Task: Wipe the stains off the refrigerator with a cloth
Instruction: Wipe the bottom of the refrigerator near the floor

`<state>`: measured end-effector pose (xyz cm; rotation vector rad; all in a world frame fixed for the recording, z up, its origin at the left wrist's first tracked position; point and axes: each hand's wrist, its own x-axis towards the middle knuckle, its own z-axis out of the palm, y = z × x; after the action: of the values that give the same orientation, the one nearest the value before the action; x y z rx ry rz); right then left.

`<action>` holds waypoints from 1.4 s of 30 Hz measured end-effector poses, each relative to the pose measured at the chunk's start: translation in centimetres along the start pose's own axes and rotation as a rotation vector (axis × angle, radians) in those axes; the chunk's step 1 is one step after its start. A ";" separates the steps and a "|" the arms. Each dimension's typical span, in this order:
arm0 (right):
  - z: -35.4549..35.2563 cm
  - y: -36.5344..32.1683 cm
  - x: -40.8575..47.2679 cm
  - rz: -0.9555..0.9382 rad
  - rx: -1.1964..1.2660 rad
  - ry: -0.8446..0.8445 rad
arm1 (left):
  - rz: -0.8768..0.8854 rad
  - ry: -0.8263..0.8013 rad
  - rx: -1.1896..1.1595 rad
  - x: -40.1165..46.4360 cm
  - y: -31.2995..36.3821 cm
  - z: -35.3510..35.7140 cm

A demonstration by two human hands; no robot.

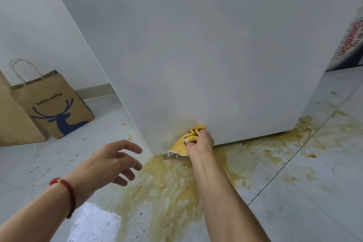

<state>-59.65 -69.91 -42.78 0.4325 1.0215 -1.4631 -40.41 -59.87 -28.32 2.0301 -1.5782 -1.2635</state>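
The white refrigerator [206, 45] fills the middle of the view, its side panel facing me. A faint yellowish stain [176, 124] shows near the panel's bottom edge. My right hand [201, 141] grips a bunched yellow cloth [189, 137] and presses it against that lower edge, close to the corner. A flap of the cloth hangs down to the floor. My left hand [112, 161] hovers open over the floor, left of the corner, fingers spread, holding nothing. A red bracelet sits on that wrist.
Yellow-brown spill [169, 186] covers the grey floor tiles under and in front of the refrigerator, spreading right [294, 139]. Two brown paper bags [53, 104] stand against the wall at left. A printed box [351, 41] stands behind the refrigerator at far right.
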 end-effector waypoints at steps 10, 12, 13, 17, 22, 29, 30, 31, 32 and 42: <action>1.0 -19.2 -1.4 -0.907 -0.332 0.097 | 0.418 -0.047 -0.095 1.0 9.6 6.4; 0.5 -18.5 -1.4 -1.024 -0.476 0.119 | 0.438 -0.062 -0.088 1.1 9.9 7.1; 0.2 -17.1 -1.6 -1.064 -0.538 0.108 | 0.439 -0.074 -0.089 1.2 9.9 7.4; -1.4 -9.8 -2.0 -1.105 -0.775 -0.055 | 0.380 -0.092 -0.074 2.5 9.3 8.3; -4.3 -5.0 -5.9 -0.940 -0.909 -0.465 | 0.258 0.016 -0.122 4.0 8.2 7.9; -4.4 -2.8 -10.1 -0.186 -0.490 -0.832 | -0.133 -0.025 -0.495 3.4 4.6 3.6; -4.0 -2.1 -10.4 -0.123 -0.472 -0.847 | -0.162 -0.029 -0.544 3.1 3.8 2.7; -3.6 -1.4 -10.7 -0.075 -0.466 -0.869 | -0.190 -0.030 -0.594 2.8 2.8 1.9; -3.1 0.0 -11.1 -0.020 -0.477 -0.897 | -0.215 -0.022 -0.648 2.2 1.3 0.6; 1.7 15.2 -16.3 0.339 -0.800 -1.082 | -0.308 0.207 -0.776 -6.4 -15.4 -14.6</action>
<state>-41.85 -59.51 -34.30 -0.6864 0.5070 -0.6771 -19.47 -52.76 -27.17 1.8179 -0.5442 -1.4112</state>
